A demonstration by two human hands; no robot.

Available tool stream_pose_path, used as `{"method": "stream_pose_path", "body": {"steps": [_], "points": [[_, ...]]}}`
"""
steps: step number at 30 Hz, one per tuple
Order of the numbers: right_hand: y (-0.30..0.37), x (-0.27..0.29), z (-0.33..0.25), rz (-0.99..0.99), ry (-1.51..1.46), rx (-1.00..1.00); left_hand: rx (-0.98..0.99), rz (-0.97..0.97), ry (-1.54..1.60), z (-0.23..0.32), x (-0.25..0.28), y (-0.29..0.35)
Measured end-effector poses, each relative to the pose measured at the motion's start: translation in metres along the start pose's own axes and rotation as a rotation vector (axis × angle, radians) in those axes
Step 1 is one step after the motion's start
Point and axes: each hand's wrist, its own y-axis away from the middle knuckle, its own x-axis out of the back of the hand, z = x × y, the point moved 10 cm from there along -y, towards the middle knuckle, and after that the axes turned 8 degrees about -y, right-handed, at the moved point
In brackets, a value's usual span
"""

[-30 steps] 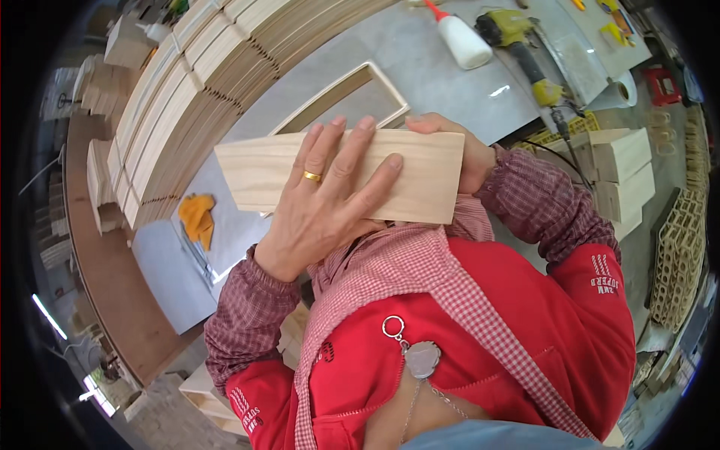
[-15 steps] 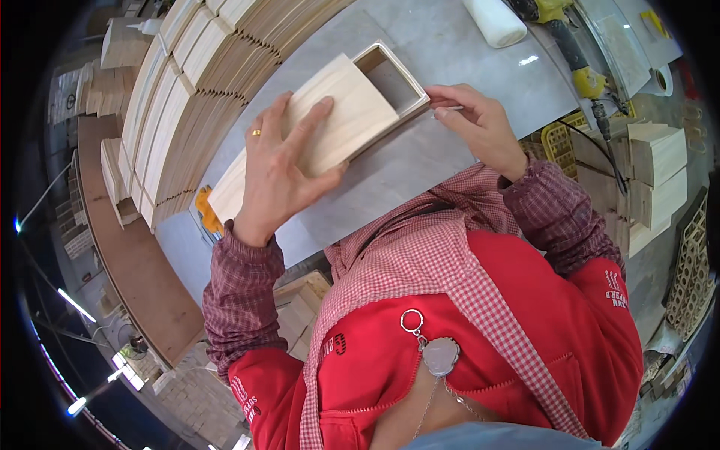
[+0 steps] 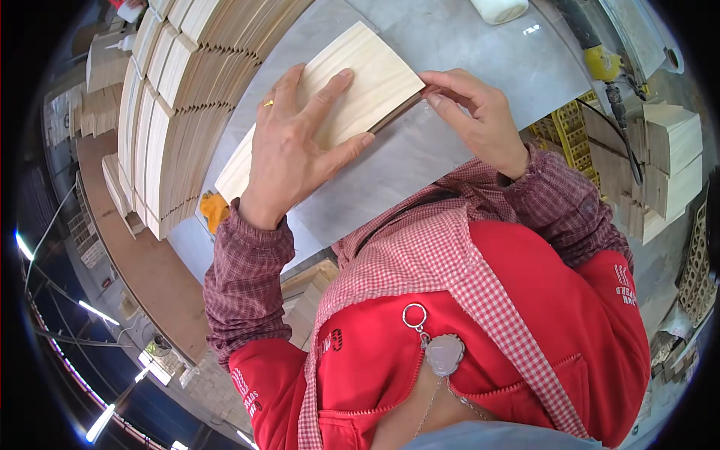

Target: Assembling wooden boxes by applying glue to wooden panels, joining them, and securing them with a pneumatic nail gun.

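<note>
A long wooden box lies slantwise on the grey table, its pale wooden lid (image 3: 367, 71) spread over the top. Only a strip of the box's darker side (image 3: 399, 111) shows beneath the lid's near edge; its inside is hidden. My left hand (image 3: 296, 142) rests flat on the lid with fingers spread, a ring on one finger. At the lid's right corner, my right hand (image 3: 476, 112) has its fingers curled and its fingertips against the end of the box. Whether a small item is also between those fingers cannot be made out.
Tall stacks of thin wooden boards (image 3: 202, 97) stand along the left. A white roll (image 3: 499, 9) lies at the back. A yellow and black power tool (image 3: 604, 64) hangs at the right, near a yellow crate (image 3: 570, 139) and stacked wooden pieces (image 3: 671, 157). An orange item (image 3: 214, 211) sits at the table's left edge.
The lid has shifted up and right over the box, covering the opening that showed before. My left hand moved along with it. The thin pale sliver at my right fingers no longer shows.
</note>
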Motion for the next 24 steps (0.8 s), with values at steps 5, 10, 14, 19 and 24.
{"method": "stream_pose_path", "body": {"steps": [5, 10, 14, 19, 24], "points": [[0.000, -0.001, -0.008, 0.017, 0.126, 0.131, 0.023, -0.012, 0.020, -0.006, -0.011, 0.006], [0.000, -0.004, -0.017, 0.011, 0.231, 0.245, 0.033, -0.001, 0.065, -0.010, -0.014, 0.010], [0.003, -0.006, -0.021, 0.012, 0.287, 0.276, 0.058, -0.012, 0.085, -0.012, -0.016, 0.014], [0.011, -0.013, -0.019, -0.005, 0.320, 0.250, 0.061, -0.032, 0.111, -0.014, -0.017, 0.021], [0.015, -0.018, -0.022, -0.014, 0.339, 0.263, 0.064, -0.044, 0.115, -0.014, -0.017, 0.025]]}}
